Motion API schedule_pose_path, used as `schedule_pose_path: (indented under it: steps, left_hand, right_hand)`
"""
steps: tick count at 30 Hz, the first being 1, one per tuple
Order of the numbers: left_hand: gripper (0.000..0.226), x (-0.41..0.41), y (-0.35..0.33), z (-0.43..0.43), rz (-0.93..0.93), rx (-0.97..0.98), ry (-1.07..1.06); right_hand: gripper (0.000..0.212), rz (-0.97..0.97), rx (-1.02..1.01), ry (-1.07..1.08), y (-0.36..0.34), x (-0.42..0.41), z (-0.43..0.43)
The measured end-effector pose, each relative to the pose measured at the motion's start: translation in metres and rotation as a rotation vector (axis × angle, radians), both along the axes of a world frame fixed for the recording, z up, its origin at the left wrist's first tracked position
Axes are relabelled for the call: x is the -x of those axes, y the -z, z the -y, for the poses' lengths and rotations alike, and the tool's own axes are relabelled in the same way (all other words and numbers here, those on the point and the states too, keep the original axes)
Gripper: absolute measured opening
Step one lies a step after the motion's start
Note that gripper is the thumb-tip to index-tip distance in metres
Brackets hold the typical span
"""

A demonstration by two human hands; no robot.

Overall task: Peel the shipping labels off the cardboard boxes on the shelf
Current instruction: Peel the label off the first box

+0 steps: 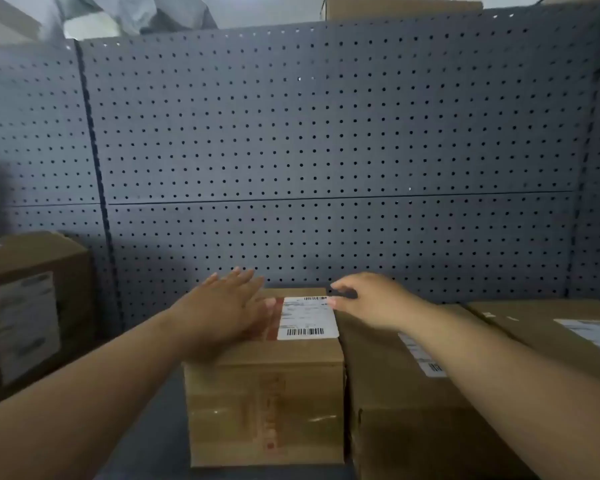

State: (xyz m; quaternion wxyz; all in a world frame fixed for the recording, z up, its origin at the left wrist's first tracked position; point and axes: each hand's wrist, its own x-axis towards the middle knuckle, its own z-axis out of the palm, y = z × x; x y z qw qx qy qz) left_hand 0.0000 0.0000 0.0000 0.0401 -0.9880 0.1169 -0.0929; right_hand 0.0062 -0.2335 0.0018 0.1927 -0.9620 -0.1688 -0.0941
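1. Beginning the peel on the middle box (264, 375) is the step in hand, as I judge it. Its label (307, 318) lies flat and whole on the right part of the top face.
2. The left hand (222, 306) rests flat on the left part of the top, fingers straight and only a little spread. It presses the box down on the shelf (160, 427).
3. The right hand (371, 299) is at the far right corner of the label, fingers curled, thumb and forefinger close to each other. This part is blurred, so I cannot tell if the corner is pinched or only touched.
4. The next move probably calls for a nail under that corner. After that comes a slow, low pull while the other hand holds the box, because thin paper may tear.
5. The box is brown, matte cardboard, nearly a cube. Glossy clear tape crosses its front, and a red printed strip (272, 410) runs over the top and front. The label is a smooth white rectangle with rounded corners and barcodes.
6. A larger box (413, 410) touches it on the right and another box (32, 306) stands well apart on the left, each with a label on. Behind them is a grey perforated panel (326, 133).
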Motion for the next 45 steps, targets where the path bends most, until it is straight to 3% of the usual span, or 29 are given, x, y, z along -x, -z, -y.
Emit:
schedule_pose_path:
  steps: [5, 9, 15, 19, 21, 23, 27, 34, 41, 45]
  left_hand:
    - [0.056, -0.029, 0.003, -0.005, -0.155, 0.03, 0.102]
    - [0.052, -0.039, 0.008, -0.007, -0.275, 0.196, 0.214]
    - [0.055, -0.046, 0.013, -0.011, -0.27, 0.191, 0.245]
    - [0.057, -0.045, 0.013, -0.009, -0.253, 0.134, 0.244]
    - [0.057, -0.042, 0.012, -0.007, -0.247, 0.101, 0.235]
    - [0.058, -0.04, 0.01, -0.006, -0.239, 0.078, 0.225]
    - [0.057, -0.036, 0.008, -0.004, -0.23, 0.057, 0.212]
    - [0.057, -0.033, 0.006, -0.004, -0.245, 0.057, 0.199]
    - [0.058, -0.035, 0.006, -0.002, -0.253, 0.041, 0.194]
    - [0.059, -0.038, 0.008, -0.002, -0.247, 0.05, 0.196]
  right_hand:
    - [0.043, -0.064, 0.019, 0.115, 0.009, -0.045, -0.019]
    - [0.041, -0.112, 0.015, 0.237, 0.014, -0.06, -0.027]
    - [0.021, -0.084, -0.155, 0.324, 0.012, -0.074, -0.031]
    - [0.021, 0.065, 0.088, 0.329, 0.013, -0.072, -0.041]
    - [0.02, 0.245, 0.321, 0.245, 0.014, -0.06, -0.048]
    - [0.019, 0.351, 0.412, 0.102, 0.016, -0.047, -0.048]
    - [0.019, 0.335, 0.301, 0.033, 0.013, -0.038, -0.04]
    - [0.018, 0.252, 0.329, -0.097, 0.009, -0.036, -0.032]
    - [0.012, 0.099, 0.018, 0.01, -0.005, -0.049, -0.026]
    - [0.014, 0.113, -0.016, 0.113, -0.002, -0.045, -0.032]
